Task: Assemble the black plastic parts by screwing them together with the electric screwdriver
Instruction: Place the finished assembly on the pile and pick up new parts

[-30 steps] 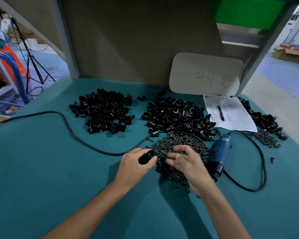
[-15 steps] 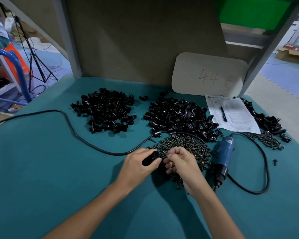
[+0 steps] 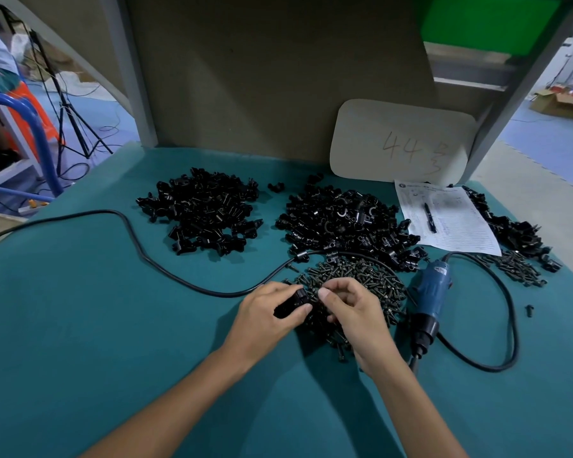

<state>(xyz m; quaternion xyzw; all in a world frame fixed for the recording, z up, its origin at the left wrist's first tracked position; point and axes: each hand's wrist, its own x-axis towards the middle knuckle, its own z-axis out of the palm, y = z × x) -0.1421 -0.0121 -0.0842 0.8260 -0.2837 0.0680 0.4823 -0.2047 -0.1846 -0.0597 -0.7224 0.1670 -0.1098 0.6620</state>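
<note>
- Teal matting covers the table, and both bare forearms reach in from the near edge and meet over the screw pile.
- The left hand lies palm-down. Its thumb and curled fingers grip a black plastic part at the left edge of the pile.
- That part's long axis runs from near-left to far-right, and its far end points at the right hand.
- The right hand is raised just above the screws with knuckles up and fingers curled. Its thumb and forefinger are drawn together beside the part. Whether a screw sits between them cannot be told.
- The blue electric screwdriver lies flat on the table, just right of the right hand and untouched. Its long axis runs far to near, with the bit end toward the person and the cable leaving the far end.
- Heaps of black parts lie beyond: the left heap, the middle heap touching the screws, and the right heap beside a paper sheet with a pen on it.
</note>
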